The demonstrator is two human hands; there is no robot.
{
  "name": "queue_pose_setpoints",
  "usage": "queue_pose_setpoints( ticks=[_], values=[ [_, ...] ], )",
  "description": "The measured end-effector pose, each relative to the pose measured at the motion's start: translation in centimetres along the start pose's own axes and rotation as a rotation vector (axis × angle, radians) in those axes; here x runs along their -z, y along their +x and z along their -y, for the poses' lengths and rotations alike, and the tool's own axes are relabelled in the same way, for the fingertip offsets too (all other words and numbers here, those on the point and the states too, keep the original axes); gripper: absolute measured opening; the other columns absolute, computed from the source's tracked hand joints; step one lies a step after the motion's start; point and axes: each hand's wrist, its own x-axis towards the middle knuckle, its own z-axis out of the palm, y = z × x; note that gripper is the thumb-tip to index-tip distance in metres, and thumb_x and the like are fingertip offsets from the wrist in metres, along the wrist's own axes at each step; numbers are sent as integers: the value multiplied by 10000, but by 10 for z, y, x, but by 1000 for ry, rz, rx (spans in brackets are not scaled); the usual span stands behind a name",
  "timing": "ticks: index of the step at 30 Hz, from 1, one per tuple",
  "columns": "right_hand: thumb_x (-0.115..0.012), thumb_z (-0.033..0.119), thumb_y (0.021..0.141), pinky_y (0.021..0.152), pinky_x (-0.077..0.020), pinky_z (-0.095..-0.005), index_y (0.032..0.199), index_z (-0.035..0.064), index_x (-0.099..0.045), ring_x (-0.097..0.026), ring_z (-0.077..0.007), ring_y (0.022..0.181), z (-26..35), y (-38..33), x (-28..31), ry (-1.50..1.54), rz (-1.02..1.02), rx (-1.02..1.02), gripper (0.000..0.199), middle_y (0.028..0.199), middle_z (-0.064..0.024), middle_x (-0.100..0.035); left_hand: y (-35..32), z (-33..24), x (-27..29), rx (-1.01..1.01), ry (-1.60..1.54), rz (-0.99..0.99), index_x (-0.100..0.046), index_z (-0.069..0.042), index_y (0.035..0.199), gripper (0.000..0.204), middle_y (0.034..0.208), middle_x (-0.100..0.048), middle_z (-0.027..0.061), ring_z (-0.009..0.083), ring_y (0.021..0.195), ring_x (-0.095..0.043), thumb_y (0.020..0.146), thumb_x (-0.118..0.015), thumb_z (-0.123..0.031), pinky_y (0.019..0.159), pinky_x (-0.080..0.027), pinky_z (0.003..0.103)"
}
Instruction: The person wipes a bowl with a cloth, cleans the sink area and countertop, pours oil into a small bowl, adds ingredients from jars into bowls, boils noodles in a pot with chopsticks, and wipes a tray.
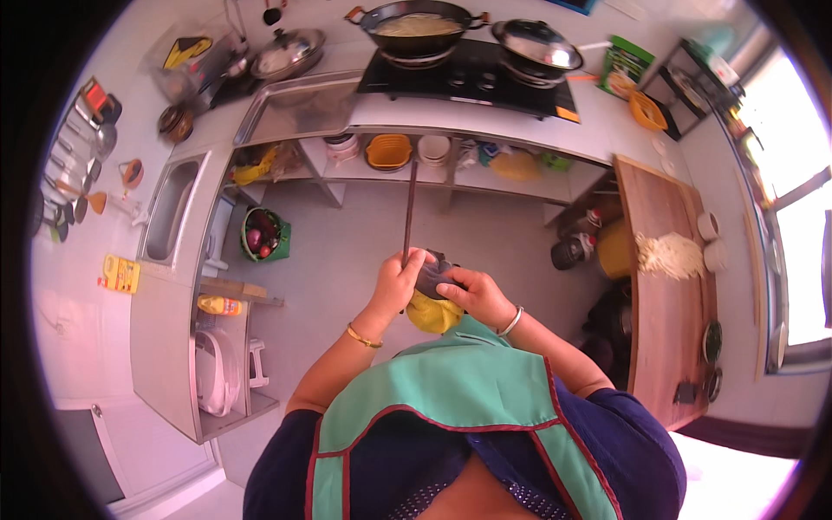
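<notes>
A long thin brown stick (410, 208), much like cooking chopsticks, points up and away from my left hand (400, 282), whose fingers are closed round its near end. Bunched between my two hands is a dark grey cloth (432, 276). My right hand (478, 296) grips that cloth from the right, thumb on top. My left fingertips touch or nearly touch the cloth; how firmly, I cannot tell. Just under both hands, against my green apron (442, 377), a yellow piece (433, 314) shows, partly hidden; its kind is unclear.
Ahead, a wok (419, 28) with pale food and a lidded pan (537, 48) sit on the black stove (468, 80). Noodles (672, 256) lie on the wooden board (663, 347) at right. Left are a sink (173, 208) and a green vegetable basket (276, 247) on the floor.
</notes>
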Motion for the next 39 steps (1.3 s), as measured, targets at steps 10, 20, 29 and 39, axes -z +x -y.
queue_pose_setpoints(
  ticks=[10,20,29,39],
  values=[
    [-596,191,873,709,-463,-255,1049,19,-607,-556,-98,776,39,289,-70,70,229,96,246,847,-62,-622,144,30,213,23,249,-280,-613,-16,965,255,843,-636,84,171,803,-591,944,-458,-218,764,-454,302],
    [-598,86,791,816,-458,-294,1079,2,-565,-602,-199,904,100,540,-117,-48,146,231,301,972,-124,-623,316,33,377,155,117,-352,-578,-32,1088,258,830,-622,61,127,719,-573,931,-443,-185,672,-462,270],
    [-580,38,754,812,-467,-302,1062,22,-595,-608,-252,905,90,696,-122,-283,-475,276,308,983,-140,-615,491,82,518,147,95,13,-553,-79,1172,292,804,-619,43,107,654,-600,923,-440,-182,546,-480,264],
    [-546,343,845,1038,-296,-457,1340,122,-411,-293,-371,1301,-37,810,-114,-926,-666,-246,559,1420,-185,-308,559,179,648,-68,967,24,-595,-55,1031,249,1036,-596,118,287,893,-579,786,-558,-55,766,-482,396]
  ],
)
